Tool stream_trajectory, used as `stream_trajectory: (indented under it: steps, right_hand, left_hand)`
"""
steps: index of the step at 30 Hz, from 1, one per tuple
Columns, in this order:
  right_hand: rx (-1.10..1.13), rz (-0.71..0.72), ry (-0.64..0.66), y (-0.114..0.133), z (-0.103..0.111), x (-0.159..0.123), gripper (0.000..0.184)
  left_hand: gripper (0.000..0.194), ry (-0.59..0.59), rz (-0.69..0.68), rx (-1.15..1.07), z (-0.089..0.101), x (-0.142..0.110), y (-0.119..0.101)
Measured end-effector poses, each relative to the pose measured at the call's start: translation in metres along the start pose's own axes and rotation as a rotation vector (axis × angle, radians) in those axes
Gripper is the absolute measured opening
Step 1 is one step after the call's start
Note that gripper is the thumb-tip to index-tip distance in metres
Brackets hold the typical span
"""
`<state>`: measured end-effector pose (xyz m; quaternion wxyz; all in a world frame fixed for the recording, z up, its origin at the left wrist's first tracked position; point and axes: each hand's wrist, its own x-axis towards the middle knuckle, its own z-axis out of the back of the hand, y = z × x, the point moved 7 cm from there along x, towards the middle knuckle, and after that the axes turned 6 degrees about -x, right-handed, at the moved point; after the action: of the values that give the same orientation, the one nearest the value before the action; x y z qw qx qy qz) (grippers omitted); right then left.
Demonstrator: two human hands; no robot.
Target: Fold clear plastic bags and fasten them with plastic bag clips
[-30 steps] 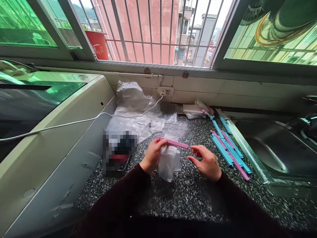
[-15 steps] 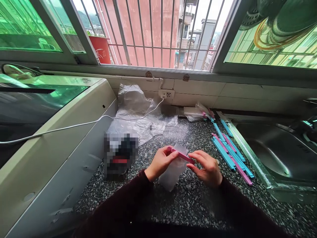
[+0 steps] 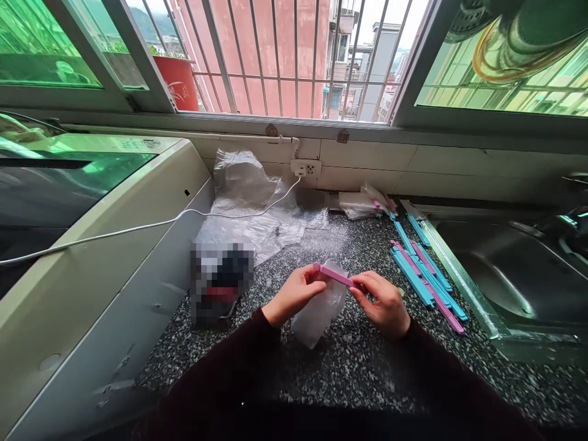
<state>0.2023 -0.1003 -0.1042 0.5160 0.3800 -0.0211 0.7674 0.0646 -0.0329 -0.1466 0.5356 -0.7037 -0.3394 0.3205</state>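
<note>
A pink bag clip [image 3: 336, 275] lies across the top of a small translucent plastic bag [image 3: 316, 315], some of whose film sticks up behind it. My left hand [image 3: 296, 295] is closed at the clip's left, hinged end, with the thumb stretched over the bag just below the clip. At the other end, my right hand [image 3: 380, 301] pinches the tip of the clip between thumb and fingers. The lower part of the bag hangs over the speckled countertop [image 3: 353, 373].
Several blue and pink clips [image 3: 427, 278] lie to the right, beside a metal sink [image 3: 505, 275]. Crumpled clear plastic [image 3: 248, 190] and a blurred-out object [image 3: 223, 282] are to the left. A white cable [image 3: 229, 215] runs to a wall socket [image 3: 305, 168]. Bagged items [image 3: 358, 202] lie by the wall.
My right fingers have closed on the clip's right end, where they were parted around it before. My left thumb has slid off the clip's face to just below it. The view has shifted slightly.
</note>
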Motion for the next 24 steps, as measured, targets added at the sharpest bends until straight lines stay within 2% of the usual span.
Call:
stream_trajectory:
  steps: [3, 6, 8, 13, 16, 24]
  right_hand:
    - [-0.009, 0.037, 0.015, 0.001, -0.003, 0.000, 0.013]
    - [-0.009, 0.070, 0.023, 0.002, -0.006, -0.001, 0.013]
    - [-0.036, 0.081, 0.046, 0.002, -0.010, -0.002, 0.014]
    - [-0.154, 0.109, 0.130, 0.000, -0.028, -0.009, 0.021]
    - [-0.162, 0.138, 0.110, 0.001, -0.033, -0.012, 0.020]
    - [-0.089, 0.152, 0.045, 0.003, -0.028, -0.011, 0.018]
  left_hand:
    - [0.031, -0.003, -0.013, -0.055, 0.001, 0.000, 0.000]
    - [0.049, -0.020, 0.030, -0.140, 0.002, 0.001, 0.007]
    - [0.054, -0.046, 0.053, -0.136, 0.003, 0.002, 0.011]
    - [0.054, -0.082, 0.014, -0.010, 0.005, 0.001, 0.007]
    - [0.055, -0.106, -0.007, 0.016, 0.007, 0.001, 0.006]
    - [0.052, -0.114, 0.076, -0.263, 0.010, 0.007, 0.026]
